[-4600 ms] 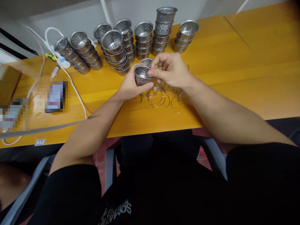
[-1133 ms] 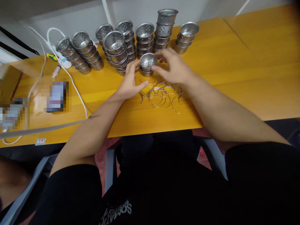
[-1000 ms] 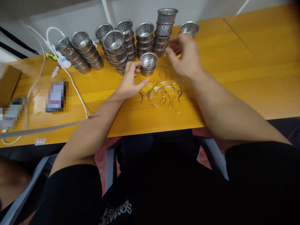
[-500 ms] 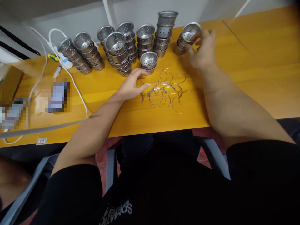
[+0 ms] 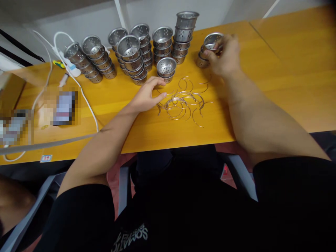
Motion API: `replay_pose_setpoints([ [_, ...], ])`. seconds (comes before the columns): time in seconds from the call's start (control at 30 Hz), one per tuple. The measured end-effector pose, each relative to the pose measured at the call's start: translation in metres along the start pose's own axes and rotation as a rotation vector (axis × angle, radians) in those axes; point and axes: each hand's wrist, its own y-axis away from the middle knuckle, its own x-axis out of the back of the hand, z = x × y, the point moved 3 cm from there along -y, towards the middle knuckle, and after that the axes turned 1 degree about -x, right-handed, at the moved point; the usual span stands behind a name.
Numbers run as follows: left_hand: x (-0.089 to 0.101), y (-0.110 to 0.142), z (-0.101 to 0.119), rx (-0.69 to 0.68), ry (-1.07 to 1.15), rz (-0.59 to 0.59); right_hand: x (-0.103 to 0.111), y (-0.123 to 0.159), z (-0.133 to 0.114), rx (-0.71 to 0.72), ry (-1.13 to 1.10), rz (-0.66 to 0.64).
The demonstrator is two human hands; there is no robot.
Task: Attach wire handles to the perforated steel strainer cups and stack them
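Note:
My right hand (image 5: 226,54) pinches the near right rim of a perforated metal cup (image 5: 213,39), thumb and fingers at its edge. That cup sits on top of a short stack (image 5: 202,62), partly hidden behind the hand. My left hand (image 5: 149,94) rests low over the table with thumb and fingers apart, holding nothing. Its fingertips reach the base of a short stack of perforated cups (image 5: 166,68); whether they touch it I cannot tell. Beside the left thumb lies a loose pile of thin curved metal wires (image 5: 181,103).
Several taller stacks of perforated cups (image 5: 130,52) line the back of the table (image 5: 275,84). A white cable (image 5: 84,94), a phone (image 5: 64,107) with a blurred screen and a power strip (image 5: 73,69) lie at left. Another person's limb (image 5: 15,199) shows at lower left.
My right hand has brought the top cup of the right stack slightly down and toward me, with its fingers closer round the rim. My left hand and the wires stay put.

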Motion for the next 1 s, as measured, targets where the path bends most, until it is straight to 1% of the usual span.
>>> replay_pose_setpoints([
  [0.13,0.000,0.000,-0.002,-0.007,-0.019,-0.010,-0.006,0.001,0.001,0.024,-0.011,-0.016],
  [0.27,0.001,0.000,-0.002,-0.018,-0.013,-0.011,-0.011,0.001,0.007,0.056,-0.028,-0.022],
  [0.37,0.000,0.000,-0.003,-0.047,0.012,-0.005,-0.016,-0.004,0.016,0.085,-0.043,-0.018],
  [0.43,0.000,0.000,-0.006,-0.055,0.019,-0.002,-0.020,-0.010,0.022,0.113,-0.084,-0.049],
  [0.5,-0.001,0.000,-0.008,-0.059,0.019,-0.002,-0.025,-0.015,0.026,0.118,-0.135,-0.067],
  [0.57,-0.001,0.000,-0.009,-0.063,0.019,-0.003,-0.028,-0.016,0.027,0.104,-0.161,-0.046],
  [0.63,-0.001,0.000,-0.009,-0.058,0.016,-0.001,-0.027,-0.012,0.022,0.090,-0.144,-0.018],
  [0.7,0.000,0.001,-0.008,-0.054,0.016,0.006,-0.021,-0.005,0.013,0.112,-0.123,0.009],
  [0.77,0.000,0.001,-0.006,-0.064,0.026,0.011,-0.013,0.002,0.004,0.154,-0.114,0.053],
  [0.87,0.000,0.001,-0.002,-0.055,0.045,-0.001,-0.002,0.008,-0.007,0.266,-0.140,0.128],
  [0.93,0.000,0.001,0.000,-0.025,0.040,-0.032,-0.001,0.006,-0.006,0.316,-0.162,0.155],
  [1.0,0.000,0.002,-0.001,0.000,0.031,-0.057,-0.005,0.002,0.000,0.304,-0.187,0.151],
])
